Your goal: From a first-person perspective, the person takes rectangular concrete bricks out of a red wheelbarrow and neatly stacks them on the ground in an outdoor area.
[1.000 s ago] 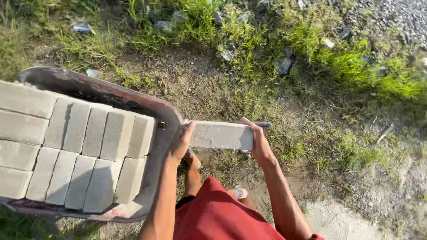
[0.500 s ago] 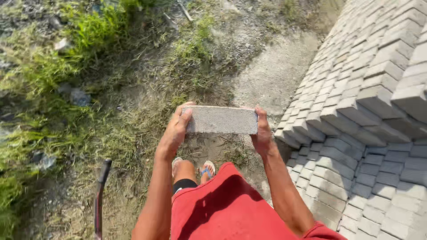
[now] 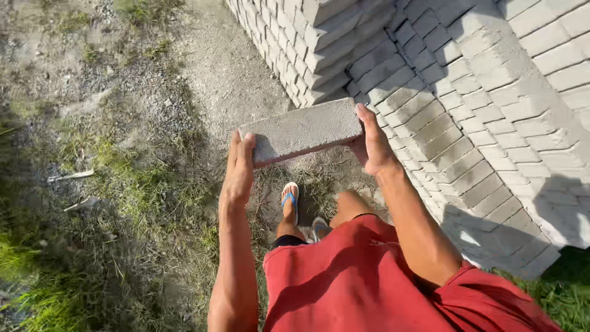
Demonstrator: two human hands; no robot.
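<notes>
Grey concrete block (image 3: 302, 131) held level, long axis left-right, left hand (image 3: 238, 172) and right hand (image 3: 372, 144) fingers clamped on its ends

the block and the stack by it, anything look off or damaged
Nothing stands out. The grey block looks whole, tilted slightly, with the left hand and right hand gripping its two ends. The stacked blocks sit in even rows, none visibly broken or fallen. Only scattered debris lies in the grass.

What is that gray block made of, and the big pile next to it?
The block, held between the left hand and right hand, looks like concrete: dull gray, grainy, rough, with sharp edges. The stacked blocks show the same gray, gritty look, so probably concrete too.
</notes>
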